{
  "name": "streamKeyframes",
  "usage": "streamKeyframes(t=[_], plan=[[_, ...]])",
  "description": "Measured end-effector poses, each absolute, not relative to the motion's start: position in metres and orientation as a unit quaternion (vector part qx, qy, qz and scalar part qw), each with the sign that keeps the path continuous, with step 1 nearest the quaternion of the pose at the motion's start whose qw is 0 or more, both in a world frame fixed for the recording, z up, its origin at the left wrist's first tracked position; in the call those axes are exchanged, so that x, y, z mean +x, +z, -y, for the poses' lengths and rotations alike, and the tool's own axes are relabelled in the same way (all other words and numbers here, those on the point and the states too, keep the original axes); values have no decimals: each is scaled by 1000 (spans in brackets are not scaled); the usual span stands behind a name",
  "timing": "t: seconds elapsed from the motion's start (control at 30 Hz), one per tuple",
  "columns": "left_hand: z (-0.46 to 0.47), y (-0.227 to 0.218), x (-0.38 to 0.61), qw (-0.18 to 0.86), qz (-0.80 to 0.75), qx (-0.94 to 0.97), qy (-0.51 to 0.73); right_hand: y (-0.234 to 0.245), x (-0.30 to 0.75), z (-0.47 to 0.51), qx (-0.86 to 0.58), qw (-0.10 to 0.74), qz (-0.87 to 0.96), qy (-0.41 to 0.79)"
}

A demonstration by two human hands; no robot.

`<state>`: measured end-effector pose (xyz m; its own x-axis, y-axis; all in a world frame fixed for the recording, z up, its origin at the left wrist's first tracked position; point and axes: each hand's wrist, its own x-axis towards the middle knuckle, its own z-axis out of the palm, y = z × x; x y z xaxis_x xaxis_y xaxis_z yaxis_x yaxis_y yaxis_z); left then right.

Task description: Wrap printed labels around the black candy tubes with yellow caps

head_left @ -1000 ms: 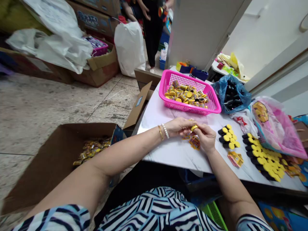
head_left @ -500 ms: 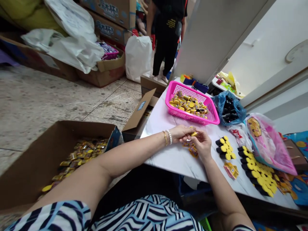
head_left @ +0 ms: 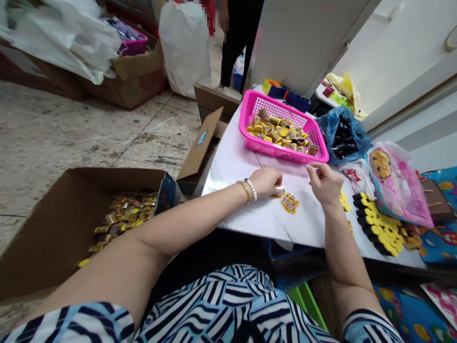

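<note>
White table (head_left: 260,224) beside a tiled floor (head_left: 103,128), pink basket (head_left: 283,153) near its back; printed pieces (head_left: 290,204) lie between left hand (head_left: 264,182), touching some, and right hand (head_left: 326,185); I cannot tell either grip

Pale glare on tabletop (head_left: 226,172), edge distortion

Free table (head_left: 264,228) strip between forearms (head_left: 344,252), pink basket (head_left: 276,150) blocking beyond

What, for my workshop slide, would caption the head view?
Left hand at small printed pieces on a white table, right hand apart, pink basket of yellow-ended items beyond.
</note>
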<state>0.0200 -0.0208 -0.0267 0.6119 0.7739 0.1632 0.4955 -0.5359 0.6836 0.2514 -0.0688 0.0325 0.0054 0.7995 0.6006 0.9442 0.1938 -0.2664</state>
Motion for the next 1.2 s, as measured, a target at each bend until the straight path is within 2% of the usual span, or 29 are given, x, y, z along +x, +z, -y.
streamKeyframes(t=[0.17, 0.23, 0.37, 0.43, 0.57, 0.7, 0.87, 1.0, 1.1, 1.2], plan=[[24, -35, 24, 259, -376, 864, 213, -4, 230, 80, -616, 364, 698, -28], [21, -38, 25, 256, -375, 856, 247, -13, 223, 81, -620, 383, 683, 56], [18, -40, 27, 233, -323, 828, 395, -19, 223, 84, -632, 436, 582, 267], [21, -40, 28, 214, -294, 818, 446, -18, 226, 84, -613, 438, 548, 363], [32, -34, 30, 204, -270, 811, 476, -17, 225, 80, -566, 467, 489, 472], [38, -28, 29, 205, -299, 804, 471, -16, 223, 77, -554, 520, 396, 516], [42, -25, 29, 211, -299, 804, 468, -21, 222, 79, -511, 501, 444, 539], [42, -21, 31, 265, -296, 780, 484, -25, 221, 77, -487, 563, 436, 506], [36, -19, 32, 339, -347, 733, 476, -22, 220, 76, -492, 606, 442, 443], [28, -21, 32, 488, -383, 669, 411, -15, 217, 79, -497, 617, 462, 400]])
